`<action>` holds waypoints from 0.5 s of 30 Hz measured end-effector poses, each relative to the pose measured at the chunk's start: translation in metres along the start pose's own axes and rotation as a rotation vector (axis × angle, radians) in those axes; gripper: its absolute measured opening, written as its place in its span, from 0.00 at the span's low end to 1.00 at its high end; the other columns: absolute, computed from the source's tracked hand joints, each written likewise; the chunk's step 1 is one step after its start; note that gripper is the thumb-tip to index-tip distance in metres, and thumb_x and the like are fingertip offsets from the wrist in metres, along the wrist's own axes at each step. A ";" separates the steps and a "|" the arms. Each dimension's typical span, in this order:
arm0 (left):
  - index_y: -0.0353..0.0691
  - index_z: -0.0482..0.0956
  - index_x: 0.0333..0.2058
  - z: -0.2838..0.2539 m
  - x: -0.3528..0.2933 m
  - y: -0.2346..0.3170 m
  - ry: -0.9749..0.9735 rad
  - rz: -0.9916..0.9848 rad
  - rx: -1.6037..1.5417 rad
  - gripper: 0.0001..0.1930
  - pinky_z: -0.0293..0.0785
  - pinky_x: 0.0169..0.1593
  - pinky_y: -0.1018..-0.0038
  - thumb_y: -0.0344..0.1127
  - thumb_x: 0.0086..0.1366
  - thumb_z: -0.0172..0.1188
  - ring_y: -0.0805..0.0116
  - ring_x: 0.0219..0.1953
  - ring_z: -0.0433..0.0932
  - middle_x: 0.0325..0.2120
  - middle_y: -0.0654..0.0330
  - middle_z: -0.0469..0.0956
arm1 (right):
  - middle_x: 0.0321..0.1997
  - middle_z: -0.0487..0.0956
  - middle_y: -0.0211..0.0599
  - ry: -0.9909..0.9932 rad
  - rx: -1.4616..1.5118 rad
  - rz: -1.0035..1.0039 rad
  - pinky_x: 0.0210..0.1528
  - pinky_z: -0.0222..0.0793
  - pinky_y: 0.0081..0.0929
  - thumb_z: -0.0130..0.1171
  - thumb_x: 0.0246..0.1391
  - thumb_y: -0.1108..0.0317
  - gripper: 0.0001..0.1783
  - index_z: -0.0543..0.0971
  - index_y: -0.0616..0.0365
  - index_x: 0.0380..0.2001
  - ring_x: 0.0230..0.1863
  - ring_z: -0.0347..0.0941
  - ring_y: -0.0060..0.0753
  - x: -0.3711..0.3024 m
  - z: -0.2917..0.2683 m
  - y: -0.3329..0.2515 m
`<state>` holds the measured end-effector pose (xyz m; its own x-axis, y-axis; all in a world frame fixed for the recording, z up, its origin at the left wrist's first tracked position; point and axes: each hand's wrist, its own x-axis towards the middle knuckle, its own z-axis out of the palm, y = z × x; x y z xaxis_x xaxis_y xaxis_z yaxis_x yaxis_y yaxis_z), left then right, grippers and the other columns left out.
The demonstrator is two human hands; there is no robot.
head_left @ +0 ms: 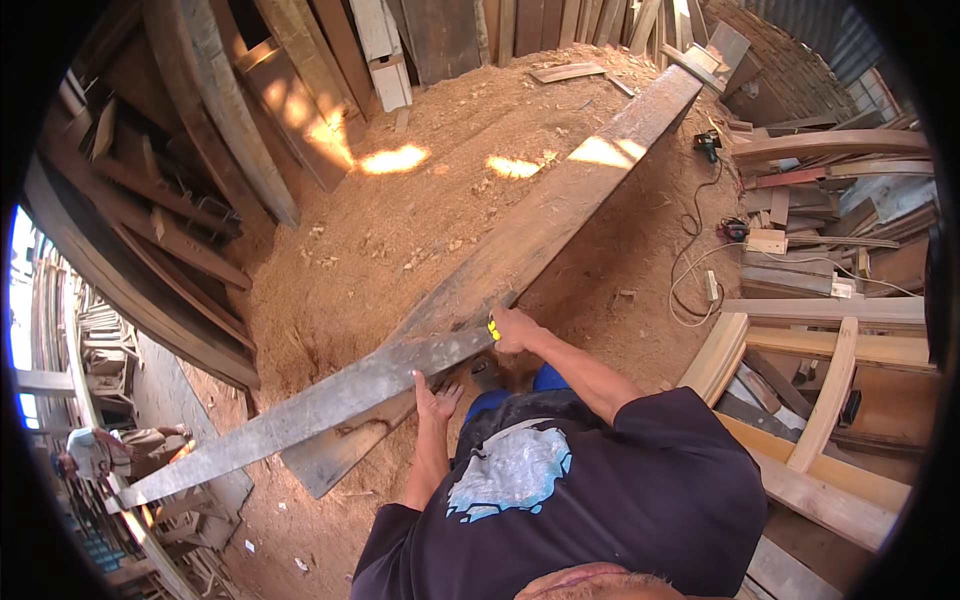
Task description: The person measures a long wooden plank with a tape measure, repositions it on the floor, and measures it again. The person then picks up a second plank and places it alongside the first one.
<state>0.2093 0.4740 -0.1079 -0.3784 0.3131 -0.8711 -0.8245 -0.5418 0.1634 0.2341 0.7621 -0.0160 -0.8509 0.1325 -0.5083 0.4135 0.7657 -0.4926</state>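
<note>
The left hand [436, 398] lies spread, palm flat against the near edge of a grey plank [320, 405] laid across a long brown board [520, 245]. The right hand [512, 328] pinches a yellow marker [493, 329] at the crossing; any drawn line cannot be made out. The board's long axis runs from near-left over the sawdust floor [400, 230] to far-right.

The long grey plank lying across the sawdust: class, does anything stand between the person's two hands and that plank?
Nothing visible does. The left hand lies flat against the near edge of the long grey plank, and the right hand rests at its upper edge, gripping a small yellow and black object. A second plank lies under it.
</note>
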 end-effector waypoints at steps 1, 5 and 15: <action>0.51 0.36 0.71 0.006 -0.001 -0.004 0.000 0.015 -0.012 0.59 0.42 0.70 0.45 0.70 0.53 0.62 0.44 0.72 0.38 0.71 0.44 0.37 | 0.44 0.78 0.64 -0.033 -0.003 -0.024 0.48 0.74 0.46 0.64 0.37 0.66 0.33 0.69 0.69 0.50 0.49 0.76 0.60 0.002 -0.002 0.005; 0.47 0.46 0.69 0.029 0.001 -0.016 0.020 0.099 -0.161 0.54 0.44 0.70 0.46 0.69 0.54 0.61 0.45 0.71 0.46 0.69 0.45 0.46 | 0.45 0.78 0.65 -0.224 -0.028 -0.103 0.48 0.74 0.47 0.63 0.36 0.67 0.35 0.67 0.72 0.50 0.49 0.76 0.60 0.011 -0.030 0.006; 0.44 0.65 0.61 0.122 0.026 -0.085 0.153 0.494 -0.425 0.37 0.61 0.63 0.47 0.68 0.66 0.45 0.47 0.59 0.68 0.58 0.51 0.68 | 0.39 0.79 0.60 -0.461 -0.050 -0.426 0.43 0.74 0.47 0.62 0.35 0.64 0.30 0.72 0.69 0.45 0.43 0.78 0.58 0.050 -0.043 0.036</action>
<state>0.2181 0.6228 -0.0879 -0.5789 -0.1479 -0.8019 -0.3206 -0.8629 0.3906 0.1921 0.8232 -0.0286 -0.7059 -0.4670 -0.5326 0.0442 0.7213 -0.6912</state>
